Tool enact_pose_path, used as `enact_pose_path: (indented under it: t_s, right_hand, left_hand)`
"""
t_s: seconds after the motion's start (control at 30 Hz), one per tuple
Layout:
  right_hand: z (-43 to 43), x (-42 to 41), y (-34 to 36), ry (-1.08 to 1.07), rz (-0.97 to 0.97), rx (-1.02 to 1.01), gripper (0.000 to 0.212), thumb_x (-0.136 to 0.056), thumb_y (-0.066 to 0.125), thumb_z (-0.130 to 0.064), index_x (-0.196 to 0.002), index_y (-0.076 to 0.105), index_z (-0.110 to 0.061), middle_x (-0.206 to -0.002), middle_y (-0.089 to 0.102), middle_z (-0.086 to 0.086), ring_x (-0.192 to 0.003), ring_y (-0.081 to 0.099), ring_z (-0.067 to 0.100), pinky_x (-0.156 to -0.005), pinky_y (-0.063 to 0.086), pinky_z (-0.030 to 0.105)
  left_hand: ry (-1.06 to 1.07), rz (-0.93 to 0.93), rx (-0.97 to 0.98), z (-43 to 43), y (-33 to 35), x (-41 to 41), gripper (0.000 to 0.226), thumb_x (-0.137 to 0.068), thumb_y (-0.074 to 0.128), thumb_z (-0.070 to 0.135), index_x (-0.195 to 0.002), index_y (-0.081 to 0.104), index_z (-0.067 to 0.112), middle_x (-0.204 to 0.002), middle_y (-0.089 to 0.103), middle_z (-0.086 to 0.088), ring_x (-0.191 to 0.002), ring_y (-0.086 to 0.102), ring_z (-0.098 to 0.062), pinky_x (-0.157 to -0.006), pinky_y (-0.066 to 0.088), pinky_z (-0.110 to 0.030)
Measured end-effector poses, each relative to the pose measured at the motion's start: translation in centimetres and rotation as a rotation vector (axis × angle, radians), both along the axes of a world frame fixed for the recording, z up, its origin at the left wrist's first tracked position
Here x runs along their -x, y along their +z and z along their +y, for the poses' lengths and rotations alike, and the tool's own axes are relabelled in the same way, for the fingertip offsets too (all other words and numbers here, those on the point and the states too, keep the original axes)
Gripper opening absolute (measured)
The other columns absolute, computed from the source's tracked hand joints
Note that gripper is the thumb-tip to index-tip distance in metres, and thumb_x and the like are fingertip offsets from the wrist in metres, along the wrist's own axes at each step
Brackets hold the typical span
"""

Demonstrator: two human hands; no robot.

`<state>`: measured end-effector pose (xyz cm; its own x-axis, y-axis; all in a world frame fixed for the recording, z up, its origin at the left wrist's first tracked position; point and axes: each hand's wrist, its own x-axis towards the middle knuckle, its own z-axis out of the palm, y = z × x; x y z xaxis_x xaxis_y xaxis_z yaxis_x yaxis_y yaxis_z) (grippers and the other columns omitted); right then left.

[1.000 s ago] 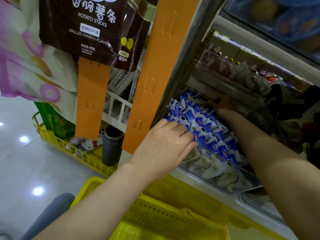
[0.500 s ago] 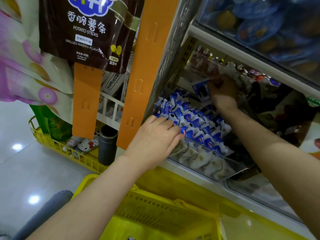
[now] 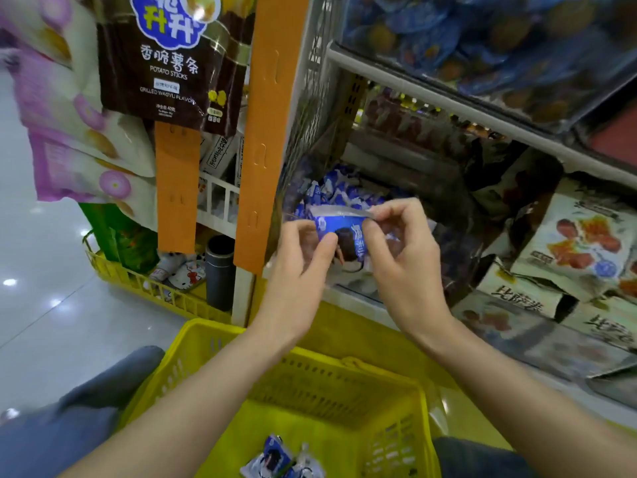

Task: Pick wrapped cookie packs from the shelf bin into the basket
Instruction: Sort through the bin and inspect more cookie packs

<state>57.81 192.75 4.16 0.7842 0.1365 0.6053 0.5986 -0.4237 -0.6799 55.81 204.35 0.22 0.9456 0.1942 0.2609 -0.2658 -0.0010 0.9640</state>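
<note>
Head view: I see both hands above yellow basket [image 3: 344, 365], sharing one blue-and-white cookie pack [image 3: 344, 232]. Left hand [image 3: 300, 267] pinches pack's left edge; right hand [image 3: 403, 267] pinches top-right corner, fingers curled. Pack hangs above basket's far rim, just before shelf bin [image 3: 355, 288] beyond basket. Few packs [image 3: 275, 457] already on basket floor. My read: carry step, mid-transfer. Next, I judge: bring pack over basket opening, lower, release both pinches.
</note>
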Motion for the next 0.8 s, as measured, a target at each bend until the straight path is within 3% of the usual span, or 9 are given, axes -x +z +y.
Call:
enact_pose_path:
  t_s: [0.13,0.23,0.37,0.47,0.57,0.7,0.8]
  right_hand:
    - [-0.3,1.4,-2.3,0.054,0.227,-0.099,0.023,-0.091,0.052,-0.007,-0.085,0.046,-0.029,-0.076,0.056,-0.02,-0.067,0.053,-0.004,-0.063,0.045,0.015]
    - [-1.1,1.7,-4.0,0.075,0.518,-0.076,0.013,-0.091,0.054,-0.017,-0.088,0.051,-0.029,-0.083,0.063,-0.005,-0.071,0.058,0.007,-0.062,0.046,0.02]
    - [-2.3,1.9,-5.4,0.08,0.685,-0.169,0.012,-0.091,0.057,-0.016,-0.08,0.063,-0.014,-0.063,0.063,-0.004,-0.055,0.056,0.002,-0.051,0.043,0.014]
    - [-2.6,2.0,-5.9,0.112,0.804,-0.282,0.013,-0.09,0.058,-0.014,-0.079,0.063,-0.009,-0.057,0.064,-0.005,-0.051,0.059,0.002,-0.047,0.046,0.015]
    - [-2.9,2.3,-6.3,0.101,0.689,-0.148,0.014,-0.088,0.061,-0.019,-0.076,0.063,-0.012,-0.07,0.066,0.006,-0.062,0.06,0.008,-0.057,0.049,0.024]
    - [-3.7,2.5,-6.2,0.03,0.24,0.276,0.013,-0.088,0.06,-0.03,-0.075,0.055,-0.029,-0.072,0.056,-0.013,-0.068,0.055,0.003,-0.059,0.043,0.015]
    - [-4.0,2.4,-6.2,0.031,0.142,0.366,0.008,-0.089,0.059,-0.03,-0.082,0.06,-0.024,-0.075,0.054,-0.016,-0.07,0.054,0.002,-0.059,0.041,0.012]
  left_hand:
    - [-0.091,0.132,0.175,-0.7,-0.9,1.7,0.017,-0.093,0.049,0.017,-0.108,0.054,0.009,-0.091,0.064,0.0,-0.079,0.06,-0.001,-0.066,0.048,-0.013]
    - [-0.115,0.211,0.089,-0.9,-1.8,2.2,0.015,-0.092,0.052,0.01,-0.106,0.056,0.005,-0.091,0.064,-0.008,-0.077,0.058,-0.007,-0.065,0.047,-0.013]
    - [-0.183,0.278,0.029,-1.5,-2.7,2.4,0.017,-0.091,0.053,0.008,-0.107,0.06,0.006,-0.098,0.067,-0.008,-0.076,0.063,0.002,-0.066,0.05,-0.012]
    - [-0.145,0.32,0.028,-1.8,-3.1,2.3,0.021,-0.093,0.051,0.017,-0.099,0.06,-0.001,-0.092,0.068,-0.014,-0.082,0.065,-0.015,-0.07,0.052,-0.028]
    - [-0.103,0.353,-0.012,-1.9,-3.4,2.1,0.03,-0.094,0.05,0.023,-0.092,0.056,-0.006,-0.08,0.064,-0.014,-0.071,0.062,-0.015,-0.058,0.048,-0.022]
    - [-0.108,0.417,0.005,-2.0,-3.8,2.0,0.032,-0.094,0.05,0.027,-0.094,0.056,-0.005,-0.087,0.065,-0.024,-0.071,0.064,-0.015,-0.051,0.047,-0.017]
    - [-0.137,0.463,0.051,-2.1,-3.9,2.0,0.031,-0.094,0.049,0.03,-0.094,0.06,0.001,-0.091,0.067,-0.021,-0.072,0.065,-0.016,-0.053,0.047,-0.019]
